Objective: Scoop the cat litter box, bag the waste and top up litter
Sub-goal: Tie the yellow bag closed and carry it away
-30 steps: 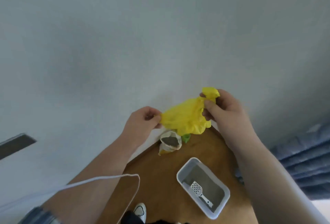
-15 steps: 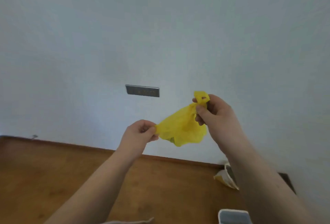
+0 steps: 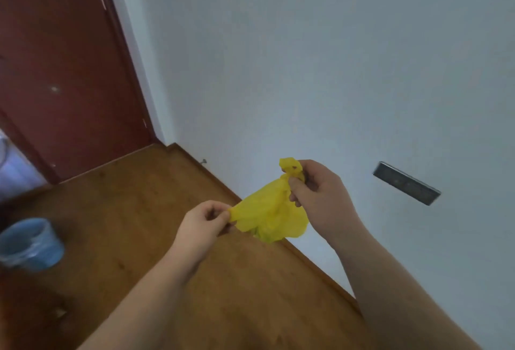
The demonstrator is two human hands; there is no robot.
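Yellow plastic bag [image 3: 267, 216] held crumpled between both hands, mid-air. Left hand [image 3: 204, 224] pinches lower edge; right hand [image 3: 317, 196] grips upper bunch. Mouth unopened.

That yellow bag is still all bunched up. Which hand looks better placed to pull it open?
Probably the left hand: it pinches only a loose edge of the yellow bag, free to tug away. The right hand grips the gathered, bunched end, so it suits anchoring.

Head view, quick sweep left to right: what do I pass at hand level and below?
Blue bin → left hand → yellow bag → right hand → grey wall plate.
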